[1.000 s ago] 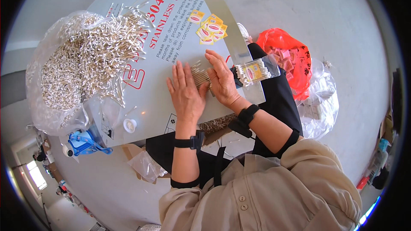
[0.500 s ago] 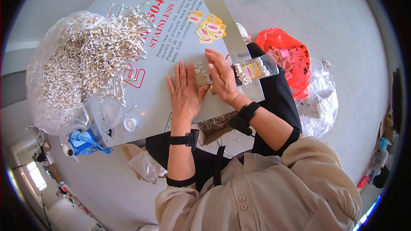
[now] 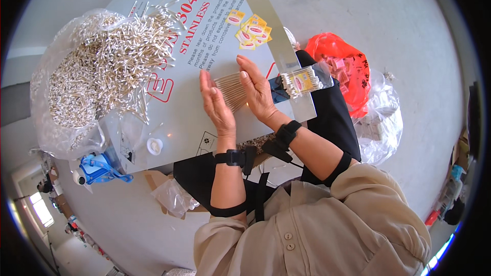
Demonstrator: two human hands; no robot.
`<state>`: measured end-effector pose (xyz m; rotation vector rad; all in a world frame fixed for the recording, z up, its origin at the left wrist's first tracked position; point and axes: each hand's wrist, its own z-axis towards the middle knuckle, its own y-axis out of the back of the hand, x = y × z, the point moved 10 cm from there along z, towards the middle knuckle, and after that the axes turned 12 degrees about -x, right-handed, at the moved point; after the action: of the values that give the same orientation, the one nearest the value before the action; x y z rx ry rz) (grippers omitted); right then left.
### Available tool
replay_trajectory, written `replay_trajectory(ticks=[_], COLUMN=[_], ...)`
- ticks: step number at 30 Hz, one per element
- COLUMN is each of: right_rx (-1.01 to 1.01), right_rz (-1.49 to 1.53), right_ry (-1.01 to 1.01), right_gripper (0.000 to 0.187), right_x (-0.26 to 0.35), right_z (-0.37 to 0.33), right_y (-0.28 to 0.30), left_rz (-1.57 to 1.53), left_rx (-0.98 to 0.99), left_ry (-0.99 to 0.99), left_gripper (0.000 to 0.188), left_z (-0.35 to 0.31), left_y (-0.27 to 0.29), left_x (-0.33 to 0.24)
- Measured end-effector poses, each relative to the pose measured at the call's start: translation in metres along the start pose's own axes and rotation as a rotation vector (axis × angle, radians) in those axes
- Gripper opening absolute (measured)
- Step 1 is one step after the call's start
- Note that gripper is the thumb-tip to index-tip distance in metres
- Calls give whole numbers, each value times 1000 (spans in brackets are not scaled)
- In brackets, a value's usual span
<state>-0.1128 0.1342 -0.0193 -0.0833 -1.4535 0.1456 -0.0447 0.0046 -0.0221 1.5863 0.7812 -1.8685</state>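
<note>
A row of cotton swabs lies side by side on the metal-topped table, between my two hands. My left hand stands on edge along the row's left end, fingers stretched out. At the other end is my right hand, also with straight fingers, its palm turned toward the swabs. Both hands cover the tips of the swabs. Just right of my right hand, a clear pack of cotton swabs with a yellow card rests at the table's right edge, beside a dark flat piece.
A big clear bag spills loose cotton swabs over the table's left side. Yellow cards lie at the back. A small white cap sits near the front; a blue bottle stands left. Beyond the right edge is a red bag.
My left hand has turned from lying flat to standing on edge. My right hand has shifted slightly left, and more of the swab row now shows between the hands.
</note>
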Motion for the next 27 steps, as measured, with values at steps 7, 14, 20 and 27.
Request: replay_trajectory(ticks=[7, 14, 20, 27], right_rx=[-21, -22, -27, -14], right_rz=[-39, -46, 95, 158], right_ry=[-26, -2, -158, -227], right_gripper=[28, 27, 30, 29], right_x=[1, 0, -14, -18], right_z=[7, 8, 9, 5], right_y=[23, 23, 27, 30], left_rz=[755, 924, 1180, 1244], left_rx=[93, 343, 504, 553], left_ry=[-391, -402, -517, -444], left_gripper=[20, 32, 74, 85], left_z=[9, 15, -30, -70], left_y=[5, -27, -48, -36], left_x=[-37, -32, -23, -14])
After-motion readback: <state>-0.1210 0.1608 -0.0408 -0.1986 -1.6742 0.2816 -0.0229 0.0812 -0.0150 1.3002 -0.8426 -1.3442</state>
